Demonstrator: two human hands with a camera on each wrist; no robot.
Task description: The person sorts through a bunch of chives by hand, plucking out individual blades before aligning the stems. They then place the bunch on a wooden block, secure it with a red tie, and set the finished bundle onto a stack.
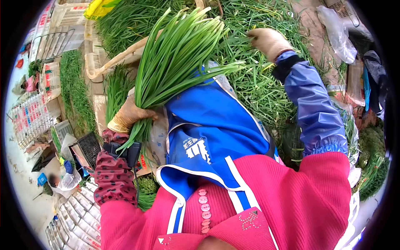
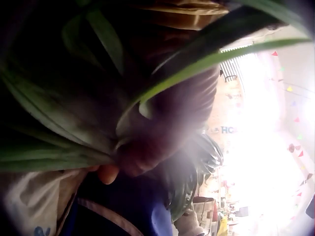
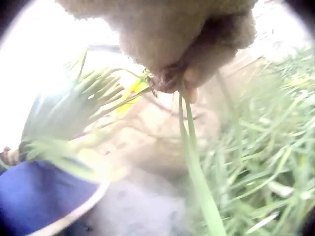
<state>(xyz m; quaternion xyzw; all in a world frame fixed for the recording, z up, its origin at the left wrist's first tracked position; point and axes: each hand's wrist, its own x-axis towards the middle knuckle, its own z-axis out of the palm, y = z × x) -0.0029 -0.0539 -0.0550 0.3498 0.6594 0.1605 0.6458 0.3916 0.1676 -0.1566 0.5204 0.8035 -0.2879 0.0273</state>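
My gloved left hand grips a thick bunch of garlic chives near its leafy lower end. The bunch fans upward over my blue apron, its pale stem ends at the upper right. In the left wrist view, green blades cross close in front of the darkened fingers. My right hand, in a pale glove, is away from the bunch, over a heap of loose chive leaves. The right wrist view shows its fingertips pinching a few long chive leaves that hang down.
A basket with a curved wooden rim stands beyond my left hand, near more chives. Wrapped bundles line the left side. A clear plastic bag lies at upper right, a yellow bag at upper left.
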